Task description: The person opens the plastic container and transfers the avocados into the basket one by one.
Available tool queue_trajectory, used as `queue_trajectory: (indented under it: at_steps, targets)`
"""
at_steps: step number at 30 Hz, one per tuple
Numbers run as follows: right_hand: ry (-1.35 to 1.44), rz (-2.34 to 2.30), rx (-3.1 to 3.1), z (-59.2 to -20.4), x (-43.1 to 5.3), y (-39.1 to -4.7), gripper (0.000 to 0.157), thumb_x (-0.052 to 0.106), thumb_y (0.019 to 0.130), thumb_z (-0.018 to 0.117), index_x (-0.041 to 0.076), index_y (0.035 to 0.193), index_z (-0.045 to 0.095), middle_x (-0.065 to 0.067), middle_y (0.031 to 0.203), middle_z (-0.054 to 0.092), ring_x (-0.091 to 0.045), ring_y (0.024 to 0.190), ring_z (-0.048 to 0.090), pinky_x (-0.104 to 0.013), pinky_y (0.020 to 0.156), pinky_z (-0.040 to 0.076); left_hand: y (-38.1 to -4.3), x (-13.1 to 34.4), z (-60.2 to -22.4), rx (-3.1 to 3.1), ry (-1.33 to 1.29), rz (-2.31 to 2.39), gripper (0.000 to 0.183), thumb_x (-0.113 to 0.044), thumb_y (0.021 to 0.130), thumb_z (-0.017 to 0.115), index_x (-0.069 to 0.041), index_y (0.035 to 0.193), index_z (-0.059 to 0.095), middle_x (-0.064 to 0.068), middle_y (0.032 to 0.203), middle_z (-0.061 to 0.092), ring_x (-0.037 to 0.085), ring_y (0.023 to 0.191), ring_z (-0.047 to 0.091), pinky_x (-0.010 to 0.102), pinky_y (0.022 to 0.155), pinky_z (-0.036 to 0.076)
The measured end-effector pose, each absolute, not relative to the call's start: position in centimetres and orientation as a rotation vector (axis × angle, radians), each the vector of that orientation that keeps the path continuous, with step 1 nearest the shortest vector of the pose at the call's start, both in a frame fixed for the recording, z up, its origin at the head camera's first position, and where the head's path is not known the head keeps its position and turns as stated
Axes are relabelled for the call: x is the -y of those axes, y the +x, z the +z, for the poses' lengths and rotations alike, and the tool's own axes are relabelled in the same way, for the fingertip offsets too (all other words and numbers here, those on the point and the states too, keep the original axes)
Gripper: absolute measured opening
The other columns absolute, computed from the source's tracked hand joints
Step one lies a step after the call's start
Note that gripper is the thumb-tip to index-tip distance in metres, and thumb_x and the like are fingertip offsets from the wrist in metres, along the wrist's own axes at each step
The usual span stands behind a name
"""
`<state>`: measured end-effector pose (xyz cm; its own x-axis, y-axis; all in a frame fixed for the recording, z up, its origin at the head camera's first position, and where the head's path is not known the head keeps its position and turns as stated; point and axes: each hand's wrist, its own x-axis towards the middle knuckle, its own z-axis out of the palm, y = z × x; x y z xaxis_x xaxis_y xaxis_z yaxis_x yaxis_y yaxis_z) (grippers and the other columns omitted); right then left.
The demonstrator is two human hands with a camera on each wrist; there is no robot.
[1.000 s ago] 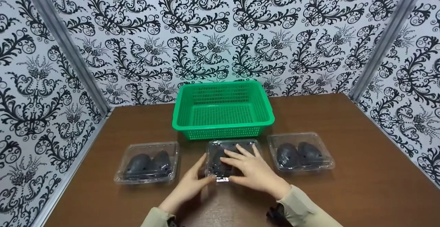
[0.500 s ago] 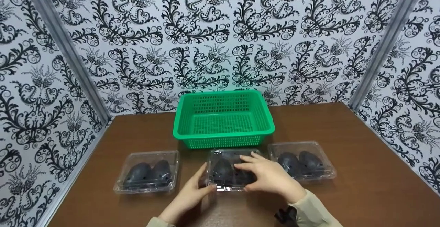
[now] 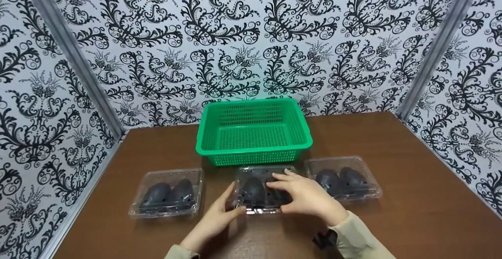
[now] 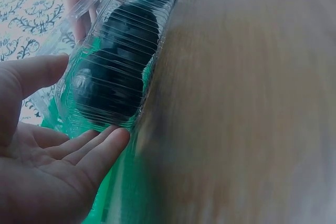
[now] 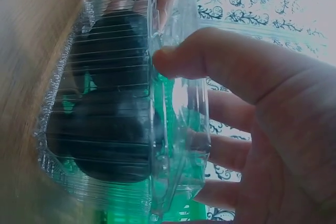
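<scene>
A clear plastic clamshell box (image 3: pixel 259 210) lies on the table in the head view, with dark avocado-shaped fruits (image 3: pixel 253 191) inside and its lid down. My left hand (image 3: pixel 217 215) rests along its left side, fingers extended, thumb at the front left corner; in the left wrist view, the fingertips (image 4: pixel 123 134) touch the box's end. From the right, my right hand (image 3: pixel 313 203) holds the box, fingers over the lid and thumb at the front edge. The right wrist view shows the thumb (image 5: pixel 173 62) against the lid's rim. The box's right part is partly covered by that hand.
Behind the box stands a green perforated plastic basket (image 3: pixel 255 149), with nothing in it. Similar boxes of dark fruits flank it, one box at left (image 3: pixel 166 214) and another box at right (image 3: pixel 362 192). Patterned walls (image 3: pixel 251 35) enclose the brown table (image 3: pixel 415 219).
My right hand has slid rightward across the lid, uncovering the left fruit, and its fingers have drawn in from a wider spread. My left hand stays at the box's left side.
</scene>
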<state>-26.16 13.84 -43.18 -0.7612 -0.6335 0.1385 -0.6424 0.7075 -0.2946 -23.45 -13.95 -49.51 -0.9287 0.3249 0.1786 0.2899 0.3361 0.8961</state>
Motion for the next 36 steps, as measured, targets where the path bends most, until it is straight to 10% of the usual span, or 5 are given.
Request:
queue_trajectory:
  at_steps: [36]
  targets:
    - [1.077,0.573,2.804,-43.19,-14.01,-26.58,0.060,0.025,0.070,0.071,0.019,0.130,0.063,-0.005,0.138,0.054,-0.038,0.130,0.044,-0.059,0.097,0.043,-23.91,14.05,-49.62,-2.359,0.583,1.814,0.084,-0.018,0.090,0.069,0.008,0.150,0.016,0.031,0.144,0.036,0.040,0.125,0.048,0.050,0.106,0.036]
